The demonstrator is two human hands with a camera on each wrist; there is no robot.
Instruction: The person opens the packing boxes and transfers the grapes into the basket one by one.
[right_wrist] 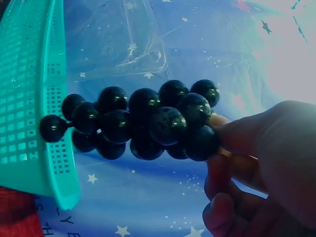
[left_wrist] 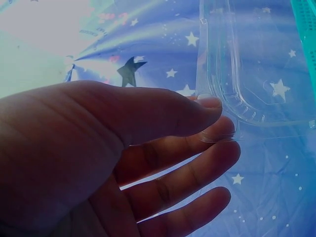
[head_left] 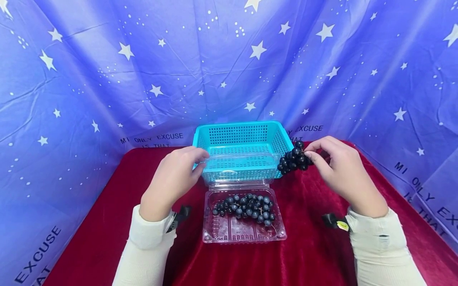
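Bench (head_left: 311, 250) draped red; cloth spreads at 3 and 9 o'clock of the clear tray (head_left: 247, 237), far edge backed by starry curtain (head_left: 214, 39). At the blue basket's (head_left: 237, 135) 8 o'clock, left hand (head_left: 175, 174), outer fingers loose, pinches the tray's raised lid (head_left: 243, 169). At 3 o'clock, beside the rim, right hand (head_left: 341, 169) pinches one end of a grape bunch (head_left: 294, 158): glossy, near-black, close-packed. Second bunch (head_left: 248, 208), duskier, lies in tray.

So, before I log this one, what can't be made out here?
- Head view: markings on the clear container's base, too small to read.
- Head view: print on the yellow tag, too small.
- Left wrist view: most of the turquoise basket, cut off by the right edge.
- Right wrist view: the held bunch's far side, hidden by its nearer grapes.
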